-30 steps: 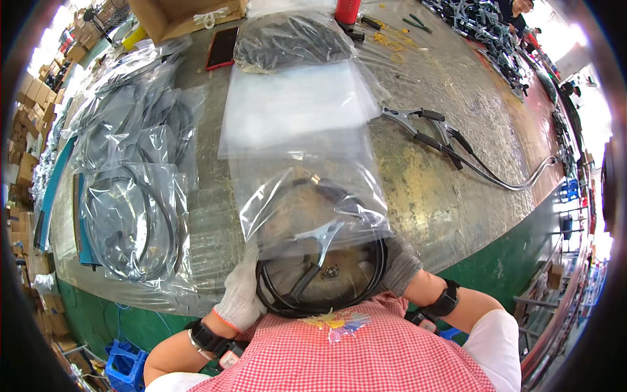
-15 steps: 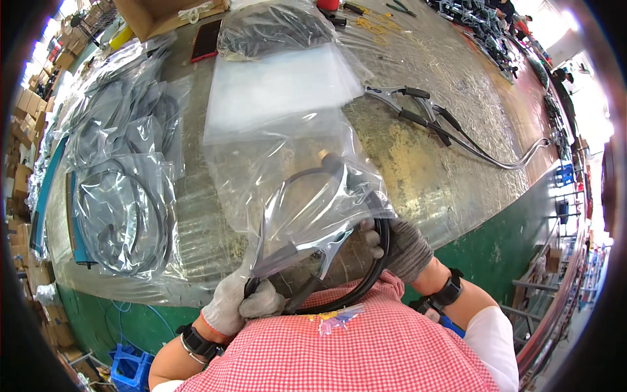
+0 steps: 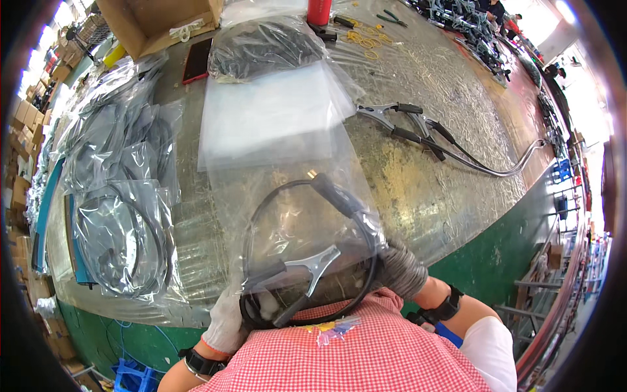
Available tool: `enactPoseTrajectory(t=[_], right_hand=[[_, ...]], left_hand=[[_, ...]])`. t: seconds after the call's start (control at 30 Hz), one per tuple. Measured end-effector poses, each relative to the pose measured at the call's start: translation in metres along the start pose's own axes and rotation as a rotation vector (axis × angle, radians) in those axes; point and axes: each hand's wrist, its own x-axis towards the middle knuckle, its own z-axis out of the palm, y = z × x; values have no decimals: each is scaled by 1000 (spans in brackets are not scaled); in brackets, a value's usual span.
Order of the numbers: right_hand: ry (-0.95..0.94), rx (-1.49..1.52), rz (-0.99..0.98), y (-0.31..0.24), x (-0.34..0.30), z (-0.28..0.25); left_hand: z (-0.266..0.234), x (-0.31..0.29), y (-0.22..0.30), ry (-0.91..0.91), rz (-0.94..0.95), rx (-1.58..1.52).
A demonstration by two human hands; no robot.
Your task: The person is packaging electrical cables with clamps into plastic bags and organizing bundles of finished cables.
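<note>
A clear plastic bag [image 3: 297, 212] lies toward me with a coiled black cable [image 3: 246, 238] partly inside it. The coil's far end carries a black plug with a brass tip [image 3: 334, 196]. At the near side, a silver clamp with black handles [image 3: 319, 264] sits within the loop, its handles pointing toward me and left. My left hand [image 3: 227, 319], in a white glove, grips the coil's near left side at the bag's mouth; its fingers are partly hidden. On the right side of the coil, my right hand [image 3: 401, 269], in a grey glove, closes on the cable and bag edge.
Bagged cables [image 3: 124, 238] lie in a heap at left. Beyond my bag are a stack of clear bags [image 3: 274, 121], a bagged dark bundle [image 3: 268, 49], a phone [image 3: 198, 61] and a cardboard box [image 3: 157, 32]. Another clamp with cable [image 3: 418, 127] lies at right.
The coil has slid farther into the bag, and the bag now lies flatter over it. The clamp has turned and shifted toward me. Both hands stay at the coil's sides.
</note>
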Motion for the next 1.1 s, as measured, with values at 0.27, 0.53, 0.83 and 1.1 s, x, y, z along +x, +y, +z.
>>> enactPoseTrajectory(t=[0.27, 0.53, 0.83, 1.1], right_hand=[[-72, -351, 100, 18, -39, -9], [-26, -547, -260, -51, -27, 25], [124, -302, -1001, -119, -84, 121], [-56, -582, -723, -149, -11, 145]], left_hand=[[-86, -9, -60, 314, 341, 1126], [-4, -14, 28, 267, 626, 1121], [29, -111, 81, 400, 1836, 1355], [40, -82, 177, 692, 1804, 1730]])
